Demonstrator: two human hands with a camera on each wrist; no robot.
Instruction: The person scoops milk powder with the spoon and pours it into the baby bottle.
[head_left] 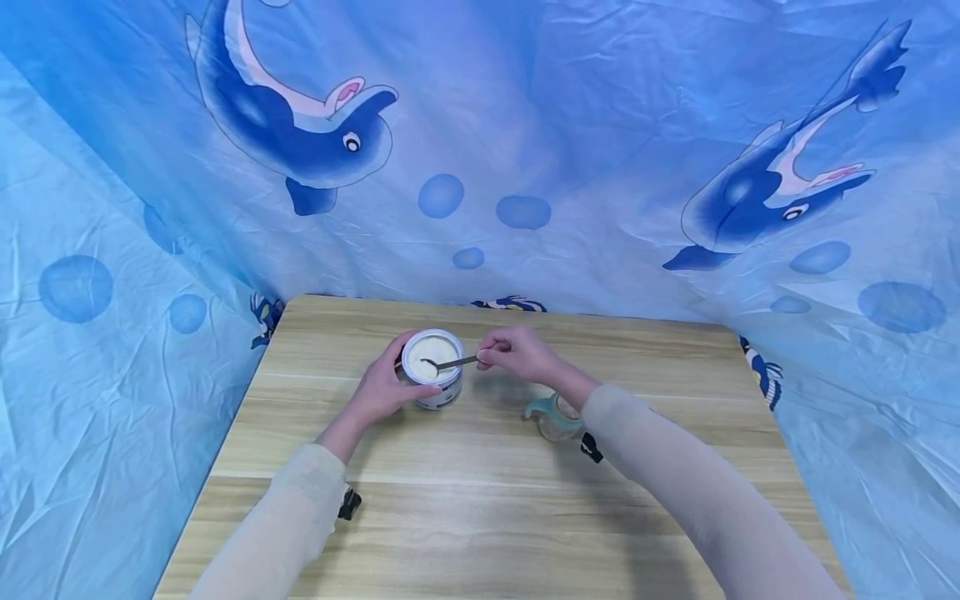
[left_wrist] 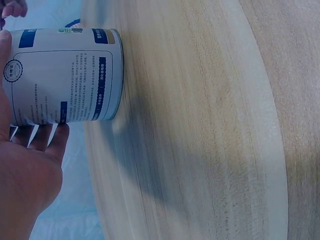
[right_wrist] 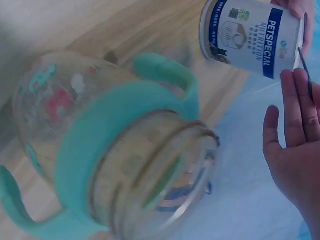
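Note:
My left hand (head_left: 384, 387) grips a white and blue can (head_left: 442, 395) by its side, thumb at the front and fingers around the far side. Its top is off, and pale powder (head_left: 427, 348) shows inside. "PETSPECIAL NUTRITION" is printed on the label (right_wrist: 246, 37) in the right wrist view. Between thumb and fingers, my right hand (head_left: 519, 353) pinches the handle of a slim dark spoon (head_left: 461, 362); its bowl end is over or in the powder. Below the right forearm stands a clear bottle (head_left: 559, 427) with teal handles and an uncovered mouth, partly hidden by the sleeve.
A wooden table (head_left: 465, 517) lies under everything. Blue cloth (head_left: 600, 125) with dolphins hangs behind it and along both sides. Small black pieces show beside the left sleeve (head_left: 349, 504) and the right sleeve (head_left: 591, 448).

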